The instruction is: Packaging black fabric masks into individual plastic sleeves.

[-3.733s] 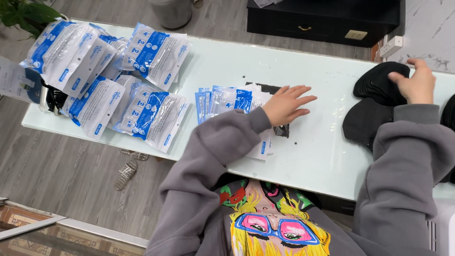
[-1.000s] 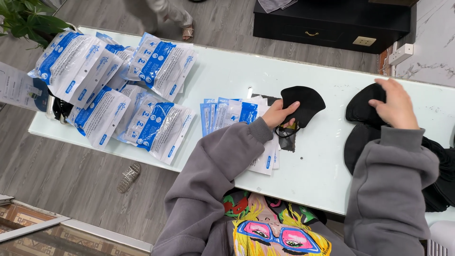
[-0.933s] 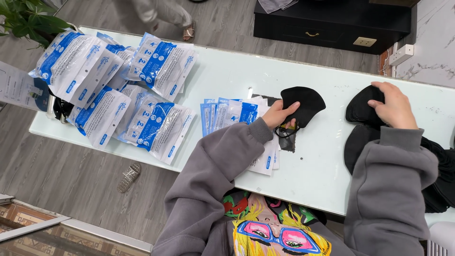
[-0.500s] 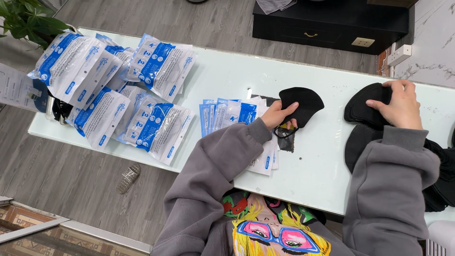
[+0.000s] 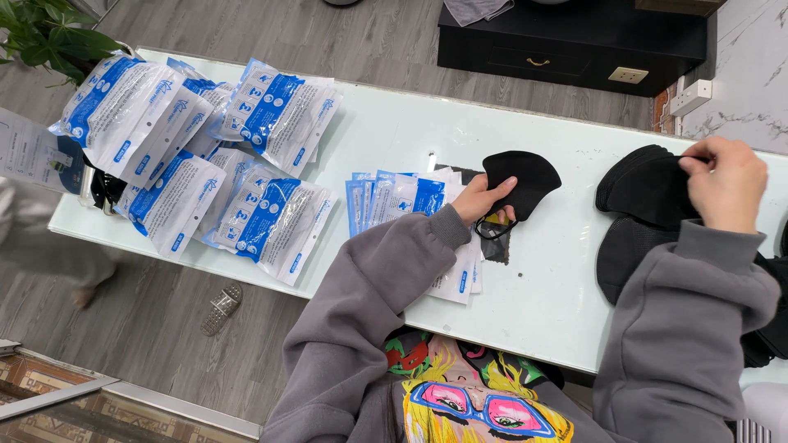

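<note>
- A pale, glossy bench (image 5: 394,135) runs across a grey wood-plank floor, with a dark cabinet (image 5: 574,41) at the far side and a leafy plant (image 5: 41,37) at the far left corner.
- On the left of the bench lies a heap of big blue-and-white packets (image 5: 205,156); near the middle, a fan of small flat sachets (image 5: 394,197).
- The left hand (image 5: 484,201) sits just past those sachets, fingers (image 5: 499,185) curled closed on the near-left edge of a single black mask (image 5: 525,182), thumb tucked under, an ear loop dangling below the hand.
- That mask spreads away from the hand toward the right and far side, its long axis slanting the same way; it is in this hand already, well apart from the other.
- The right hand (image 5: 722,193) is over at the right end, fingers pinched tight on the top edge of a stack of black masks (image 5: 640,213), which lies just left of and below the hand.
- Grey sleeves (image 5: 386,279) cover both arms.
</note>
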